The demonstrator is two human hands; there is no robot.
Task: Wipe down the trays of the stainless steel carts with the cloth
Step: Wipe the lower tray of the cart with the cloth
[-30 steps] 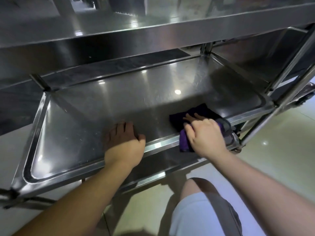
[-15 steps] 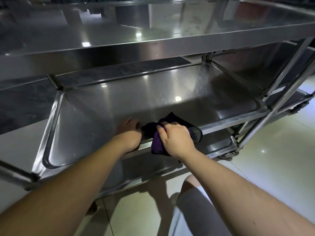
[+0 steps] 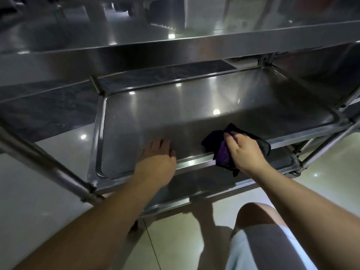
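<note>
Nearest, a bare knee (image 3: 255, 213) sits below the middle tray's (image 3: 194, 106) front rim. On that rim the left hand (image 3: 157, 162) rests, fingers straight and reaching onto the tray. Just right of it, the right hand (image 3: 245, 151) grips the purple cloth (image 3: 222, 151), bunched over the rim. Beyond, the top tray (image 3: 175, 45) overhangs

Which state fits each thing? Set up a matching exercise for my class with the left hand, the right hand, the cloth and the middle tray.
Things:
1. left hand
2. right hand
3. cloth
4. middle tray

States:
A. purple, draped over the tray's front rim
B. rests on the tray's front rim, holding nothing
C. bare steel reflecting lights
D. grips the cloth

Pairs: 1-B, 2-D, 3-A, 4-C
</note>
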